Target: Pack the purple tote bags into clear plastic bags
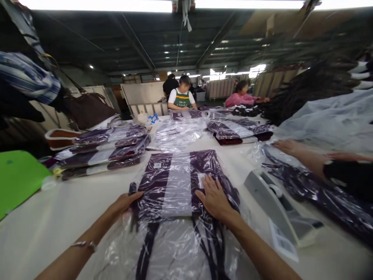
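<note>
A dark purple folded garment (154, 175) in clear plastic lies flat on the table in front of me, with a pale band down its middle and a small white label at its upper left. Dark straps trail from its near edge under loose plastic. My left hand (128, 201) grips the garment's left edge, thumb on top and the other fingers largely hidden. My right hand (214, 196) rests spread on the right part of the package, beside a white tag (201, 180).
Wrapped garments are stacked at left (107, 149) and back right (239, 130). A grey device (274, 206) stands right of the package. Another person's arm (305, 155) reaches over wrapped items at right. A green board (20, 179) lies at left. People work across the table.
</note>
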`<state>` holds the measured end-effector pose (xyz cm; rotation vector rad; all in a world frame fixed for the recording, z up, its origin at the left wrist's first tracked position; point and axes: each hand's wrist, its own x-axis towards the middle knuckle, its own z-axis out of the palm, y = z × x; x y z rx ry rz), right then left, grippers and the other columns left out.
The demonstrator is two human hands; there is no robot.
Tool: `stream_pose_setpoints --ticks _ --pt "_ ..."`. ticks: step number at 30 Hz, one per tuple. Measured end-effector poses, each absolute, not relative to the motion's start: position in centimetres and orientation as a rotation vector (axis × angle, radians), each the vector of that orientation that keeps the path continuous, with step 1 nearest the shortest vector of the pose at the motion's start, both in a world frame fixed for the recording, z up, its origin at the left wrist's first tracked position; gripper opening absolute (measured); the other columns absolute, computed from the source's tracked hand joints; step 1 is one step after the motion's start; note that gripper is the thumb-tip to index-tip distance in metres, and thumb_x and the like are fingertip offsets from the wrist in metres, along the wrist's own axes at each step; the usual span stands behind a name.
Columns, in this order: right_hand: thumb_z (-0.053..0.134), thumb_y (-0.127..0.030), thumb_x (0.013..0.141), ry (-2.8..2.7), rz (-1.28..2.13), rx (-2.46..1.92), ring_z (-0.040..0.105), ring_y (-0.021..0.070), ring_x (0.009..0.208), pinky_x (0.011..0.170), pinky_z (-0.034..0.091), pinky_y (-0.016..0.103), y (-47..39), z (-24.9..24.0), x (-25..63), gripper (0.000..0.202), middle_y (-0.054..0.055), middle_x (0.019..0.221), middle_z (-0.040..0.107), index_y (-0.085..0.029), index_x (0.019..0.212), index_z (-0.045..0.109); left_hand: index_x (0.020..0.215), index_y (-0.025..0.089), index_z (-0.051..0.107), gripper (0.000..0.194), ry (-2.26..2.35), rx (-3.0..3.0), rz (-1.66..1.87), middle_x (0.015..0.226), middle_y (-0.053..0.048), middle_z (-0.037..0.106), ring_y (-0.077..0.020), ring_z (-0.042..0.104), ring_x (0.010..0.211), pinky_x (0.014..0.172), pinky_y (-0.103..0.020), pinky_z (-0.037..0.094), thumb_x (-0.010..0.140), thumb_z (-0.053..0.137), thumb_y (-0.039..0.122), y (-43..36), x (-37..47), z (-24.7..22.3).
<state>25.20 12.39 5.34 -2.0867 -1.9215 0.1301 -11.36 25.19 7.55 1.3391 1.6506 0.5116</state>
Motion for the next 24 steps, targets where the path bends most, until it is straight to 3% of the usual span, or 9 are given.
stream_pose_setpoints --ticks 8,14,19,24 --pt "0.036 -0.05 0.104 -1.778 0.011 -2.23 0.022 0.0325 0.156 0.126 0.011 0.055 11.7 2.4 30.0 0.065 0.015 0.164 0.034 -0.008 0.152 0.048 0.093 0.014 0.077 0.074 1.55 1.275 0.413 0.093 -0.013 0.08 -0.0344 0.074 0.089 0.074 -0.038 0.06 0.045 0.086 0.07 26.1 -11.1 6.6" --pt "0.034 -0.033 0.101 -1.433 0.062 -2.141 0.062 0.0252 0.126 0.11 0.044 0.038 11.7 7.0 33.7 0.048 0.011 0.136 0.067 -0.017 0.134 0.065 0.091 0.014 0.076 0.076 1.611 1.361 0.458 0.083 -0.012 0.078 -0.0335 0.072 0.081 0.066 -0.039 0.057 0.052 0.077 0.079 25.4 -11.5 6.8" --pt "0.054 -0.046 0.093 -1.458 0.166 -2.295 0.064 0.0329 0.118 0.1 0.048 0.042 10.8 8.0 34.9 0.052 0.017 0.128 0.068 -0.011 0.131 0.064 0.09 0.012 0.077 0.074 1.561 1.439 0.502 0.087 -0.013 0.079 -0.0348 0.073 0.086 0.072 -0.038 0.057 0.054 0.077 0.077 25.9 -11.7 5.7" --pt "0.052 -0.029 0.091 -1.469 0.17 -2.463 0.067 0.031 0.111 0.088 0.051 0.039 11.1 7.2 33.5 0.041 0.016 0.121 0.069 -0.013 0.128 0.061 0.084 0.012 0.076 0.072 1.612 1.487 0.514 0.086 -0.015 0.079 -0.0357 0.074 0.09 0.075 -0.037 0.057 0.051 0.08 0.075 26.3 -11.4 5.1"
